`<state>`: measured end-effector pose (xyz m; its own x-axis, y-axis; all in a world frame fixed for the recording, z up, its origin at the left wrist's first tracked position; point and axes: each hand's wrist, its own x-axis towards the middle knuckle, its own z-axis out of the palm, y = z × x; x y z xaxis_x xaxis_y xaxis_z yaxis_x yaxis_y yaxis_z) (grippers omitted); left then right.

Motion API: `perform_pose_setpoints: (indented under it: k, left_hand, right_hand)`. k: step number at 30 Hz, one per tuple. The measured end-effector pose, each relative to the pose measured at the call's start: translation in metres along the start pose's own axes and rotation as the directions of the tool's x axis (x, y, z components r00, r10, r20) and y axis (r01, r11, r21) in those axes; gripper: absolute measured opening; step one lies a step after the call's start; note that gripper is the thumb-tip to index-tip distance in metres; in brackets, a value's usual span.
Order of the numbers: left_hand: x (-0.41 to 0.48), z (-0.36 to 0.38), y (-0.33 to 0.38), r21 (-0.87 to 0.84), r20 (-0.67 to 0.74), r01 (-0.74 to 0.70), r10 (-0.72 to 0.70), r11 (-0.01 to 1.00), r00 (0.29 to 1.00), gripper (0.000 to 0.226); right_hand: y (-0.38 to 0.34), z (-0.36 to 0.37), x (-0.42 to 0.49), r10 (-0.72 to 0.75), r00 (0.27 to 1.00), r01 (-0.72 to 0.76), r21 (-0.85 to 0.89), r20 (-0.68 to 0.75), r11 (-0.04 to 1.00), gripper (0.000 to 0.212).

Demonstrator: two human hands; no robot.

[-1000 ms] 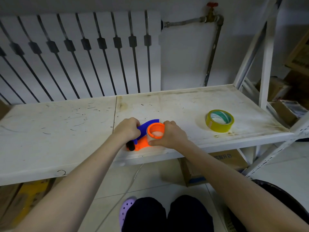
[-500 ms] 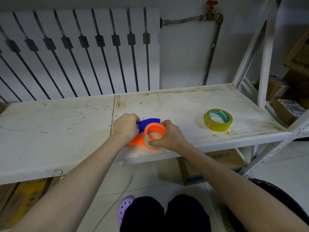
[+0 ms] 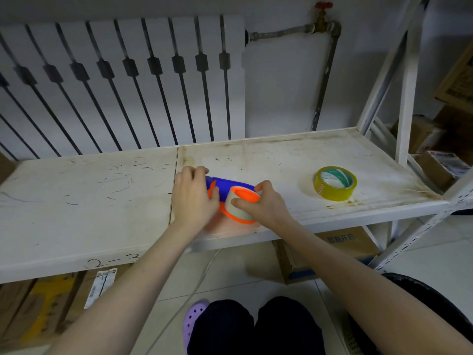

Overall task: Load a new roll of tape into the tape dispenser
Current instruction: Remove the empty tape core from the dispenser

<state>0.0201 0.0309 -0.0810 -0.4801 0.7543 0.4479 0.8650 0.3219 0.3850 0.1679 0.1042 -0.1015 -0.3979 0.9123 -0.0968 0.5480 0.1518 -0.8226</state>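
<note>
An orange and blue tape dispenser (image 3: 225, 187) lies on the white shelf (image 3: 89, 208) near its front edge. My left hand (image 3: 193, 198) grips the dispenser's handle end and covers most of it. My right hand (image 3: 266, 204) pinches a pale, nearly bare tape core (image 3: 236, 208) that sits around the dispenser's orange hub (image 3: 244, 196). A fresh roll of yellow tape (image 3: 335, 183) lies flat on the shelf to the right, apart from both hands.
A white radiator (image 3: 122, 80) and a pipe with a red valve (image 3: 323, 20) stand behind the shelf. White upright posts (image 3: 407, 80) rise at the right end. Cardboard boxes (image 3: 340, 245) sit under the shelf and further right. My knees are below.
The dispenser has tilted so the orange hub faces up and right. My left hand shifted over the handle, and my right hand's fingers moved onto the pale core.
</note>
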Motion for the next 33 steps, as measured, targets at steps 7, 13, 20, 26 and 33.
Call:
perform_pose_setpoints:
  k: [7, 13, 20, 26, 33]
  left_hand:
    - [-0.016, 0.014, 0.024, -0.482, 0.642, 0.797, -0.473, 0.364, 0.604, 0.029]
    - [-0.002, 0.020, 0.025, -0.589, 0.734, 0.808, -0.429, -0.016, 0.526, 0.040]
    - [0.002, 0.018, 0.026, -0.669, 0.665, 0.740, -0.391, 0.066, 0.636, 0.033]
    - [-0.003, 0.018, 0.033, -0.765, 0.541, 0.631, -0.403, 0.128, 0.738, 0.034]
    - [-0.006, 0.020, 0.034, -0.735, 0.589, 0.675, -0.428, 0.069, 0.686, 0.044]
  right_hand:
    - [-0.005, 0.005, -0.002, -0.013, 0.997, 0.018, 0.078, -0.070, 0.997, 0.049]
    - [-0.006, -0.001, -0.003, -0.066, 0.997, 0.064, 0.041, 0.042, 0.997, 0.047]
    - [0.002, -0.017, 0.001, -0.236, 0.965, 0.245, 0.080, -0.112, 0.966, 0.034]
    - [0.005, 0.002, 0.001, -0.389, 0.920, 0.390, -0.006, 0.036, 0.921, 0.076]
    - [0.008, 0.011, 0.007, -0.364, 0.931, 0.359, -0.163, 0.002, 0.919, 0.080]
